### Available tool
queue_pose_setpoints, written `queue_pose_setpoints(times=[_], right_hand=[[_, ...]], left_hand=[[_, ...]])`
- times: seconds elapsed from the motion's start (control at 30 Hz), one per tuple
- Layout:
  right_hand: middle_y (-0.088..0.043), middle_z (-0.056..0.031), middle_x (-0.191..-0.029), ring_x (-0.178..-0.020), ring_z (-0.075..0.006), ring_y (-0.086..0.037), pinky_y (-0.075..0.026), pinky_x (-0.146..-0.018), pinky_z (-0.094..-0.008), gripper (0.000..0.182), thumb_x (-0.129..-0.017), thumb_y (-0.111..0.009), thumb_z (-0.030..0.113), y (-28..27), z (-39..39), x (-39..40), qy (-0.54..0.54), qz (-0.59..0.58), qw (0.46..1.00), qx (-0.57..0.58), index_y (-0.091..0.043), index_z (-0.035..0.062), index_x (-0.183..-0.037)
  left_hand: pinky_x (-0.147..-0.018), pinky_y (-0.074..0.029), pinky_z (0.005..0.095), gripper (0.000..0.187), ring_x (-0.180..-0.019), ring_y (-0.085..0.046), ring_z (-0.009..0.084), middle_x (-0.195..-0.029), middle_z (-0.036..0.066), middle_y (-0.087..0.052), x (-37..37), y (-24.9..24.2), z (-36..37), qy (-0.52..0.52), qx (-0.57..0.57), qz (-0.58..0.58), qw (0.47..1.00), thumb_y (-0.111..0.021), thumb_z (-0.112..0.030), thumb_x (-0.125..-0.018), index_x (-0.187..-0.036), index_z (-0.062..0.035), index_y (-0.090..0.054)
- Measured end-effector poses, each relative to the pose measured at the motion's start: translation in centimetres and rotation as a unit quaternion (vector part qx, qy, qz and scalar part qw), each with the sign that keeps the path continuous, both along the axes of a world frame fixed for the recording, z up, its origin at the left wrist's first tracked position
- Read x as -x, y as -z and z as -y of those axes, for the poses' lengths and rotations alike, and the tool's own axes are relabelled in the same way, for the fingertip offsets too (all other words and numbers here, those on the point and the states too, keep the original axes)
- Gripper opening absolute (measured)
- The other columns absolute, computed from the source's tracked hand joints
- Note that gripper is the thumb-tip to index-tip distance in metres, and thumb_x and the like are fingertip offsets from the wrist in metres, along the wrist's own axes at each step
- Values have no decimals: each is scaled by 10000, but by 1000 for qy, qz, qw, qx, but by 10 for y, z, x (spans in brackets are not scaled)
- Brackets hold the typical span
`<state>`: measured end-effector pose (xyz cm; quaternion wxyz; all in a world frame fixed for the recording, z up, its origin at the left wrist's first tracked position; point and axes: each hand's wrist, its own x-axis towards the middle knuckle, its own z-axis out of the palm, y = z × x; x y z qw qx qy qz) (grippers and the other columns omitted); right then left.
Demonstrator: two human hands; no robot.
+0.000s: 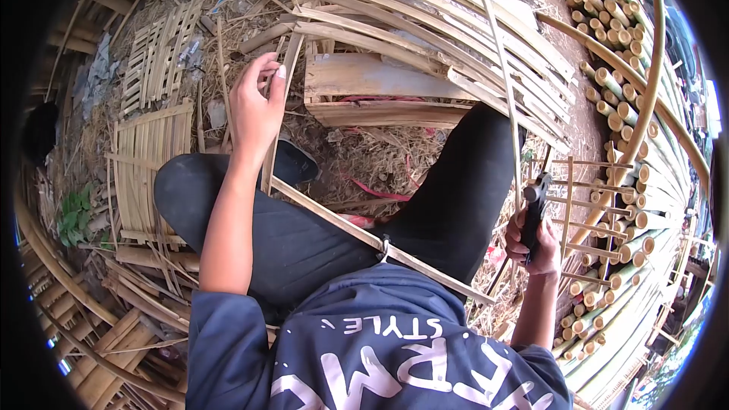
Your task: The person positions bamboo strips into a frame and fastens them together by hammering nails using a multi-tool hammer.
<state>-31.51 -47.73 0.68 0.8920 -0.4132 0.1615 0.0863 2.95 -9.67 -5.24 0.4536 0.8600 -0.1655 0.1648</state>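
Observation:
My left hand (257, 106) is raised beside an upright bamboo strip (279, 125) of a frame, the thumb tip right at the strip. Its fingers curl toward the thumb; I cannot tell what is between them. My right hand (541, 247) is wrapped around a black hand tool (536, 209), held upright at my right side. Across my lap lies a bamboo crosspiece (334, 218), joined to the upright strip at its left end. Beyond my knees, a slatted bamboo panel (456, 11) lies at the far side of the frame.
A stack of cut bamboo poles (619, 118) fills the right side. Close by my right hand stands a small bamboo rack (588, 201). Slatted panels (156, 175) lie on the left. A wooden plank (380, 76) rests on straw-littered ground ahead, with red ribbon (383, 194) nearby.

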Motion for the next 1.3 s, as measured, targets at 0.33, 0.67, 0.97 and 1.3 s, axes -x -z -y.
queue_pose_setpoints(times=[0.33,0.67,0.97,1.3], right_hand=[[-652,-94,-933,-678,-110,-573,-457,-594,-245,443,-938,-689,363,-7,-63,-40,-133,39,976,167,-594,-30,-1120],[-660,-157,-1154,-1063,-225,-655,-548,-904,-371,443,-972,-649,277,-1,-94,-47,-145,2,985,98,-565,-37,-1272],[-472,-300,-1404,-1301,-487,-493,-525,-969,-625,503,-986,-603,385,-14,-53,-49,65,65,993,71,-527,-23,-1271],[-598,-179,-1141,-1061,-334,-648,-642,-806,-510,480,-975,-635,364,-18,-46,-54,160,36,979,119,-491,30,-1288]], left_hand=[[-953,-508,343,471,-1121,-635,199,-1229,137,-658,127,-23,90,395,273,-321,816,-386,-331,-1094,-1425,-4,-464],[-802,-542,292,328,-906,-676,161,-1004,126,-694,124,-32,80,449,386,-359,722,-496,-251,-1068,-1236,29,-524],[-1078,-436,576,454,-1000,-673,312,-861,89,-622,-13,-161,-102,173,322,30,930,-470,-285,-1065,-1366,52,-425],[-768,-526,389,267,-805,-668,273,-790,136,-670,-142,-5,-304,-208,-184,-110,954,-527,-243,-1017,-1088,-9,-634]])
